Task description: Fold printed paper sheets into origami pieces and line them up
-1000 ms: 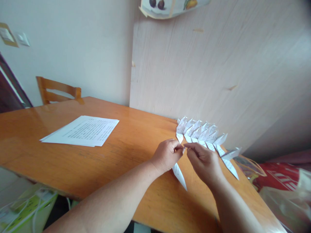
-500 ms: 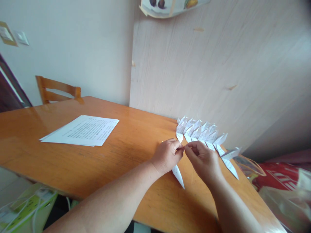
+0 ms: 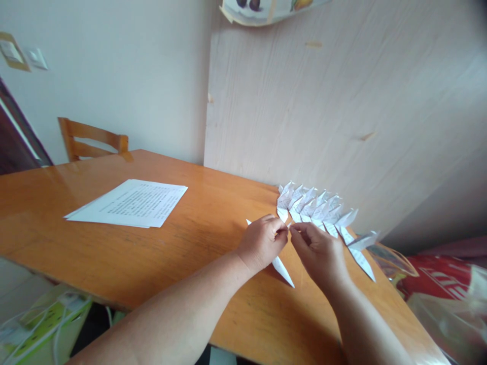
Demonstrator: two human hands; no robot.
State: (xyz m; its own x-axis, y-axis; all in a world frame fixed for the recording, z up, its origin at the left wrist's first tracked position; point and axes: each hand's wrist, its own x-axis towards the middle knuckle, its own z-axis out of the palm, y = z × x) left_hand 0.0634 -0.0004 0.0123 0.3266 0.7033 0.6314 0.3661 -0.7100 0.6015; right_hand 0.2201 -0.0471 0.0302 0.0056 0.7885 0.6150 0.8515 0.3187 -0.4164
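Observation:
My left hand is closed round a folded paper figure of white printed paper. One long point of it sticks out below the hand, and a small tip shows at the hand's far left side. Its middle is hidden by the fingers. Close beside, my right hand is closed in a pinch, thumb and forefinger at a small white tip between the two hands. Just beyond the hands stand several folded paper figures in tight rows, with a separate one nearer the table's right edge.
A stack of printed sheets lies on the left of the wooden table. A wooden chair stands behind. A wood-grain panel borders the far side. Right of the table are a red bag and plastic bags.
The paper figure in my left hand has turned slightly, its lower point swinging right and its left tip showing more. A small white tip now shows between the hands.

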